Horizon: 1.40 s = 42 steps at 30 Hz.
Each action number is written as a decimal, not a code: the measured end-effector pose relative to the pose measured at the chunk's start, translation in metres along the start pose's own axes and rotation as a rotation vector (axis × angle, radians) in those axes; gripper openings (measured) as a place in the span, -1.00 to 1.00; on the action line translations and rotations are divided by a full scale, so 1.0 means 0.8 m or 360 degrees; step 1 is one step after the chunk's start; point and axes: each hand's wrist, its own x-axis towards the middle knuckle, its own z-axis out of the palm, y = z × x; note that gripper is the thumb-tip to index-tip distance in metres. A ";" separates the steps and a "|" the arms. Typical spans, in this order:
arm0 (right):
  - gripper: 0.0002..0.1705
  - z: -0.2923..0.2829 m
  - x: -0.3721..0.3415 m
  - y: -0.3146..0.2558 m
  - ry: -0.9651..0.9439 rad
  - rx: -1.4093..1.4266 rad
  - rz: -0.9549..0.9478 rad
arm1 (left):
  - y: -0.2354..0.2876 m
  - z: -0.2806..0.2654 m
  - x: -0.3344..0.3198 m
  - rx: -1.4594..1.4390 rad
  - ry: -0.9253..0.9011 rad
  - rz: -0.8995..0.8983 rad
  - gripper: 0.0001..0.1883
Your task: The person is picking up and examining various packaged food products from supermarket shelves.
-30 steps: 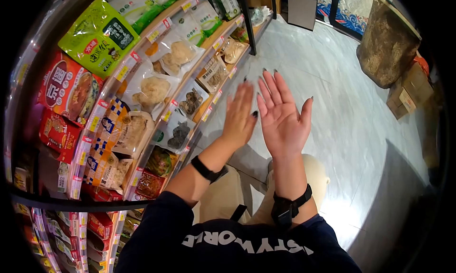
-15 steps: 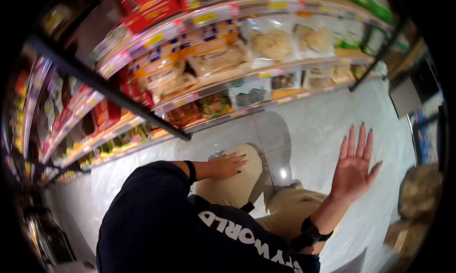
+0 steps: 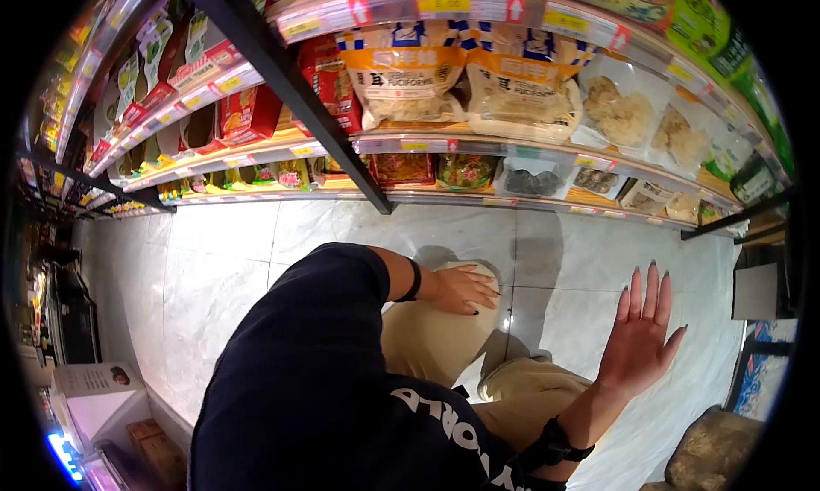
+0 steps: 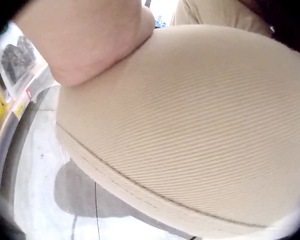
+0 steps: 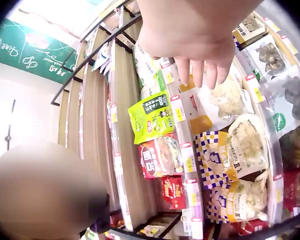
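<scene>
My left hand (image 3: 465, 288) lies palm down on the knee of the beige trousers (image 3: 431, 341), fingers spread loosely over the cloth. In the left wrist view, the heel of that hand (image 4: 95, 42) meets the ribbed trouser fabric (image 4: 190, 125). Off to the right, my right hand (image 3: 636, 346) is raised over the floor with the palm showing, fingers straight and thumb held apart; it holds nothing. The right wrist view has this hand (image 5: 195, 32) at the top, its fingers overlapping the bagged dried goods (image 5: 227, 97) on the shelf behind.
A store shelf (image 3: 495, 149) with packaged foods runs across the front, including orange-and-white bags (image 3: 406, 73). Its black upright post (image 3: 290, 90) reaches the tiled floor (image 3: 342, 226). At lower left stands a white box (image 3: 98, 393), and at lower right a brown bin-like object (image 3: 713, 448).
The head view has turned, so the shelf now spans the top. My left hand has moved from beside the right hand down onto the knee. The right hand stays raised with straight fingers.
</scene>
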 end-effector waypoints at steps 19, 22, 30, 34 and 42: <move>-0.54 -0.030 -0.005 0.066 0.0447 -0.1004 0.0498 | -0.065 0.029 0.033 -0.0865 0.0299 -0.0184 -0.60; -0.54 -0.026 0.001 0.070 0.0370 -0.0940 0.0538 | -0.072 0.026 0.023 -0.0899 0.0333 -0.0422 -0.62; -0.53 -0.018 0.033 0.100 0.0263 -0.0959 0.0677 | -0.092 0.024 -0.002 -0.0776 0.0362 -0.0559 -0.64; -0.55 -0.006 0.034 0.109 0.0227 -0.0891 0.0760 | -0.098 0.028 0.001 -0.0816 0.0396 -0.0595 -0.66; -0.74 -0.011 0.036 0.095 0.0234 -0.1771 0.0329 | -0.059 0.031 0.015 -0.0538 0.0690 -0.0522 -0.66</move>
